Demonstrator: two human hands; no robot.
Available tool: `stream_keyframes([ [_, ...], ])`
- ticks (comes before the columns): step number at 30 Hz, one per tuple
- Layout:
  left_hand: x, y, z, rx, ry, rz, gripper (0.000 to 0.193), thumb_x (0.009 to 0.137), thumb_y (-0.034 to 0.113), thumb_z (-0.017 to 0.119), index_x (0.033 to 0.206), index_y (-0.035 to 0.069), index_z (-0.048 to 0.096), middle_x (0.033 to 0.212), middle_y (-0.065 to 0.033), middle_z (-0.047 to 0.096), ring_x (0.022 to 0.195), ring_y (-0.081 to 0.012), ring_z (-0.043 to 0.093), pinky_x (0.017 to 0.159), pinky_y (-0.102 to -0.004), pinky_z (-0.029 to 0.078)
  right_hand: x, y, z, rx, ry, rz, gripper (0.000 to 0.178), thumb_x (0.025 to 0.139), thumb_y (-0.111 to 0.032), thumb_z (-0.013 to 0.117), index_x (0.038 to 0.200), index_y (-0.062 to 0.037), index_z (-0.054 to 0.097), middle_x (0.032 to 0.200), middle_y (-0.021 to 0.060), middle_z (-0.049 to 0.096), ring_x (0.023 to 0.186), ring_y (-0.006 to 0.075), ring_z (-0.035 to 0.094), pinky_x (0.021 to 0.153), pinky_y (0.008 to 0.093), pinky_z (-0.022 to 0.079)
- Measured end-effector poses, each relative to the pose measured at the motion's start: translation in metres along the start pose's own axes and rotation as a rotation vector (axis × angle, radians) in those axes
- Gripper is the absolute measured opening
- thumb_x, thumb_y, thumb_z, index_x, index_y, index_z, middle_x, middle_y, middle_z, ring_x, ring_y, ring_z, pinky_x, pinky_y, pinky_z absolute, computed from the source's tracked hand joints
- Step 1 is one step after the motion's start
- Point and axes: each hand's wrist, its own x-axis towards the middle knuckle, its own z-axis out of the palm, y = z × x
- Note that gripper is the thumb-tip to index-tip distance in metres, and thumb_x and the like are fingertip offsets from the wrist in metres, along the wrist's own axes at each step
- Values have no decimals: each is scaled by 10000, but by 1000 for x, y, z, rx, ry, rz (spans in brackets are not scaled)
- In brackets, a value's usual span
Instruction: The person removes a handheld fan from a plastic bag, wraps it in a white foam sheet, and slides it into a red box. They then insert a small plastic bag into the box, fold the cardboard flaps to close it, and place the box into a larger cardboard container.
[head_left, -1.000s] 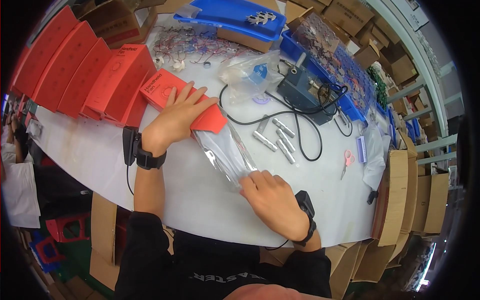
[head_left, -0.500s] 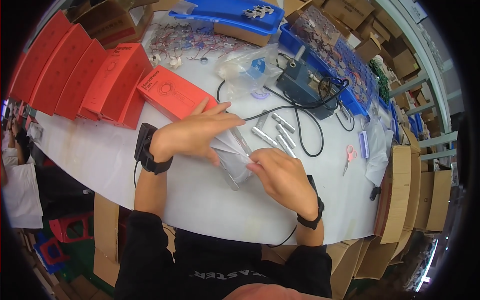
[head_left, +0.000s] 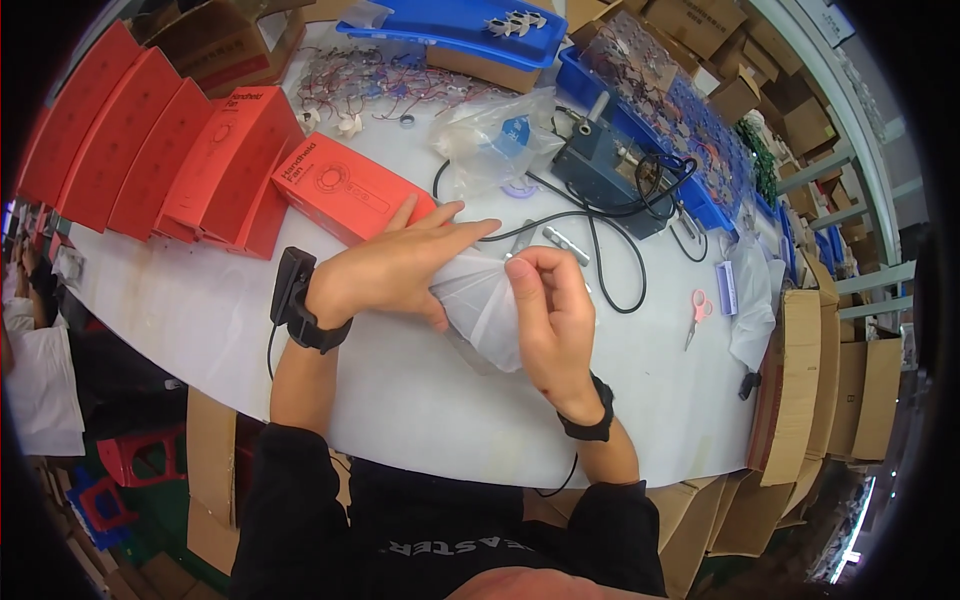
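Observation:
My right hand [head_left: 553, 325] pinches the upper edge of a translucent white plastic bag [head_left: 487, 315] between thumb and fingers. The bag is pulled into creases, and I cannot make out its contents. My left hand [head_left: 395, 268] lies across the bag's left side with fingers stretched and spread, thumb pointing toward me. Just beyond the left hand is a red box [head_left: 345, 190] with a fan drawing on it, partly covered by the fingers. Silvery metal-looking tubes [head_left: 567, 245] lie behind my right hand, which partly hides them.
Red boxes [head_left: 215, 165] stand in a row at the left. A dark blue machine [head_left: 610, 170] with a black cable sits at the back right, beside a crumpled clear bag [head_left: 495, 140]. Pink-handled scissors [head_left: 702, 308] lie at the right. Blue trays [head_left: 460, 28] line the back.
My right hand has moved up and away from me and turned upright, drawing the bag's edge with it. The bag now spreads wider. My left hand has barely shifted.

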Motion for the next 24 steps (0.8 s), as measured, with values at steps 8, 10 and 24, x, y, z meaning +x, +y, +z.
stream_keyframes([
  [8,4,2,-5,62,2,55,1066,590,289,951,1509,121,440,1502,-107,526,1522,-397,290,1229,-635,157,14,-16,-27,583,-37,344,219,1079,-244,568,1124,-32,602,983,46,661,876,103,635,781,249,509],
  [10,5,-2,-4,40,6,77,987,617,324,935,1468,114,483,1473,-98,547,1511,-395,314,1217,-638,185,17,-18,-32,799,-50,473,267,1091,-285,536,1139,-29,591,1032,64,680,903,130,670,796,277,544],
  [24,16,7,-4,-422,281,240,627,670,178,834,1240,6,638,1202,-173,658,1103,-334,649,947,-393,507,18,-30,-48,732,233,140,261,1077,-213,537,1233,-17,613,1158,77,657,1058,168,654,897,317,528],
])
